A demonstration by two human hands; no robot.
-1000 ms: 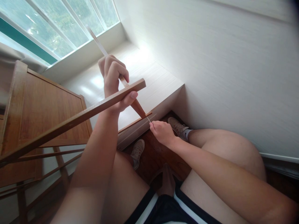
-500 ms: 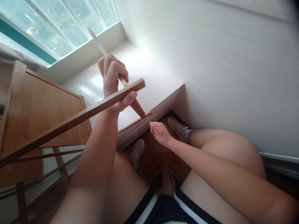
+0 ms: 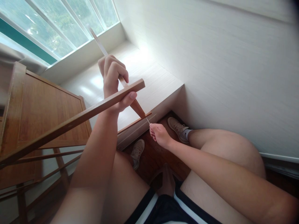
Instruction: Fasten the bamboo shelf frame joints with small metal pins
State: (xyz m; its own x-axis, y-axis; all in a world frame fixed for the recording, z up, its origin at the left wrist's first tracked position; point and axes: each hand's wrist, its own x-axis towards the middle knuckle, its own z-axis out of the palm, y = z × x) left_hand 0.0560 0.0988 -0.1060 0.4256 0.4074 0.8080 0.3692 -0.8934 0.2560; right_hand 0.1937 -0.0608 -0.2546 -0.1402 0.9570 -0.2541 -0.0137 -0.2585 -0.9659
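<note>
My left hand (image 3: 114,81) is closed around two crossed wooden strips. One long brown strip (image 3: 70,122) runs from the lower left up to my thumb. The other, thinner strip (image 3: 137,109) slants from near the window down to a pointed end over the white ledge's edge. My right hand (image 3: 158,135) is closed in a pinch on a thin pale pin or thread (image 3: 148,120) that reaches up to that pointed end. I sit with both knees apart, shoes on the dark wood floor below.
A white window ledge (image 3: 161,81) lies ahead under a large window (image 3: 53,25). A brown wooden frame with rungs (image 3: 44,115) stands at the left. A white wall (image 3: 221,62) closes the right side. My shoes (image 3: 178,127) rest on the floor.
My right hand has turned slightly and drawn a little closer to the strip's pointed end, still pinching the thin piece. The left hand and strips have barely moved.
</note>
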